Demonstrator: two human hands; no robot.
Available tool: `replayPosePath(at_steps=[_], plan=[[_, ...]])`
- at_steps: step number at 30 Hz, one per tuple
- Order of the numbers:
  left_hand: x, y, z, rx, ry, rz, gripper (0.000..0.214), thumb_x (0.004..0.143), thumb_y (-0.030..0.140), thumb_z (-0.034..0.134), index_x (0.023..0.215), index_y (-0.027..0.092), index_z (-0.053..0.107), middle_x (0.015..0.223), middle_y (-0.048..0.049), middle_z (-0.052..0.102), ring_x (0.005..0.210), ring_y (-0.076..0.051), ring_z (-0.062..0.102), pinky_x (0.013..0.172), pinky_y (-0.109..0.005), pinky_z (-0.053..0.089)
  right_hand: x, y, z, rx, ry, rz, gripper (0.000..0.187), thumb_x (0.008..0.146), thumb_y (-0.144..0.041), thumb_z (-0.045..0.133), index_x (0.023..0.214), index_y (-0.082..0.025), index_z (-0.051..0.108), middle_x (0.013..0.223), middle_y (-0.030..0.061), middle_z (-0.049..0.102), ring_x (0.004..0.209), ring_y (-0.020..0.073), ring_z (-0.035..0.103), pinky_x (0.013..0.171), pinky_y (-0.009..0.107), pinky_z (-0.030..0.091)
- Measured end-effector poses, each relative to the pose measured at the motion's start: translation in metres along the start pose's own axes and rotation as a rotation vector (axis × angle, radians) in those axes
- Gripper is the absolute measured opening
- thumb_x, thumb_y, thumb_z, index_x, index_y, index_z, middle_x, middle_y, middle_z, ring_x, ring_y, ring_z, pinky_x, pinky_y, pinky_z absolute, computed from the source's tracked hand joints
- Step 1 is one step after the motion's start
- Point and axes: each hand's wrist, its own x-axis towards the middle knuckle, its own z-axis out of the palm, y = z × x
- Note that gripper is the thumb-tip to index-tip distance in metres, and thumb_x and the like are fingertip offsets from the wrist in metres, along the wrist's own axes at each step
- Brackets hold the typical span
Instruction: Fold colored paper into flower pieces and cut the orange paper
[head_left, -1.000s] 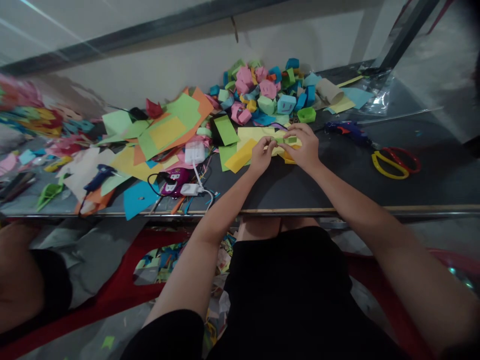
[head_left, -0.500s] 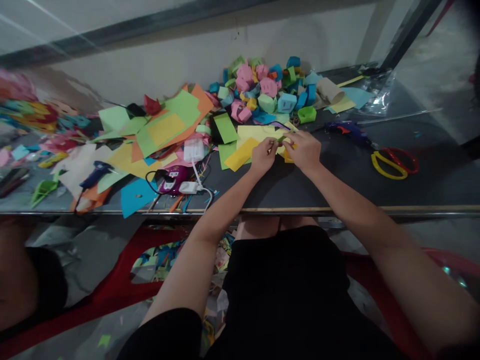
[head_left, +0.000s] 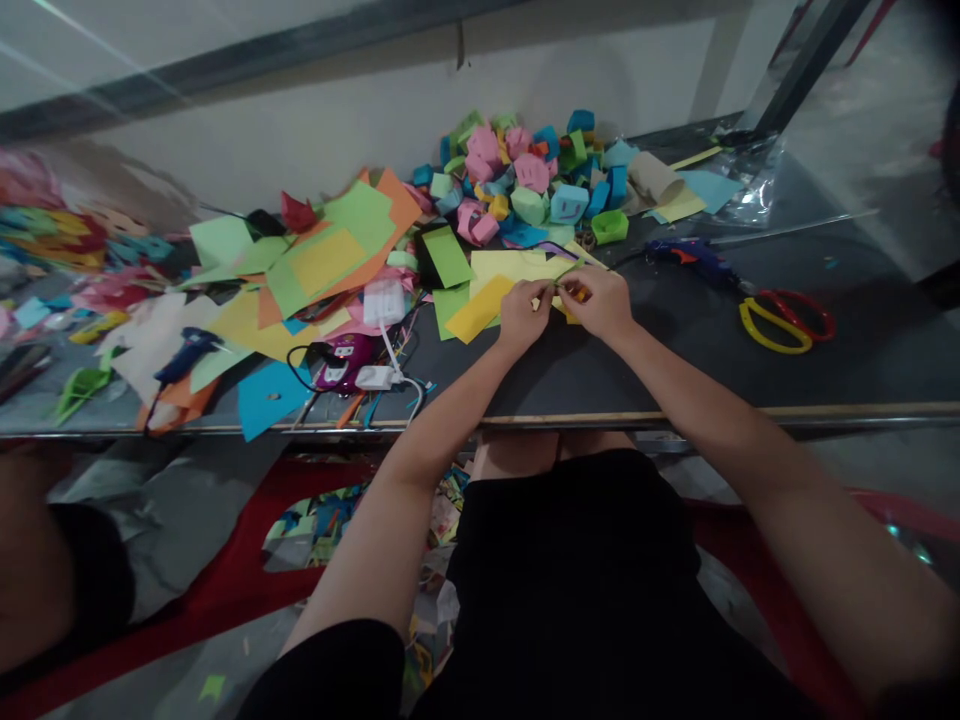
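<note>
Green paper (head_left: 556, 287) in fingers (head_left: 541, 290) — yellow sheets (head_left: 480, 310) beneath, glue gun (head_left: 691, 260), scissors (head_left: 776, 345) rightward.

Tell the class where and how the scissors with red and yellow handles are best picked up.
Probably by the yellow loop and red loop together, coming from the near right. These loops lie at that end, pointing away from the blue glue gun; the other end runs toward the gun, and the blades can't be made out there.

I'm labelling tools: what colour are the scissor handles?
The scissor handles are yellow and red, clearest in the head view.
</note>
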Motion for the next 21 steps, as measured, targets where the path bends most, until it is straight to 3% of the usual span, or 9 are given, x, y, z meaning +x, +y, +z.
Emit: replayPosePath(at_steps=[8, 15, 21], plan=[[0.0, -0.006, 0.002, -0.104, 0.049, 0.01, 0.019, 0.098, 0.031, 0.06, 0.094, 0.024, 0.077, 0.084, -0.005, 0.075, 0.08, -0.018, 0.065, 0.077, -0.031, 0.051, 0.005, 0.003, -0.003, 0.266, 0.001, 0.073, 0.025, 0.091, -0.044, 0.065, 0.092, -0.026, 0.082, 0.092, 0.0043, 0.081, 0.08, 0.0204, 0.074, 0.076, 0.035, 0.059], [0.004, -0.011, 0.003, -0.122, -0.034, 0.002, 0.022, 0.099, 0.035, 0.061, 0.101, 0.024, 0.08, 0.081, -0.0048, 0.072, 0.079, -0.018, 0.064, 0.077, -0.03, 0.051, 0.007, 0.007, -0.004, 0.206, 0.055, 0.102, 0.024, 0.087, -0.049, 0.073, 0.083, -0.026, 0.082, 0.087, 0.0039, 0.08, 0.08, 0.0228, 0.074, 0.077, 0.039, 0.059], [0.002, -0.008, 0.004, -0.117, -0.11, 0.071, 0.03, 0.103, 0.037, 0.053, 0.118, 0.023, 0.075, 0.09, -0.0065, 0.072, 0.088, -0.02, 0.065, 0.083, -0.031, 0.051, 0.007, 0.009, -0.004, 0.127, 0.1, 0.075, 0.014, 0.09, -0.038, 0.072, 0.085, -0.028, 0.081, 0.09, 0.0034, 0.08, 0.087, 0.024, 0.074, 0.084, 0.042, 0.057]])
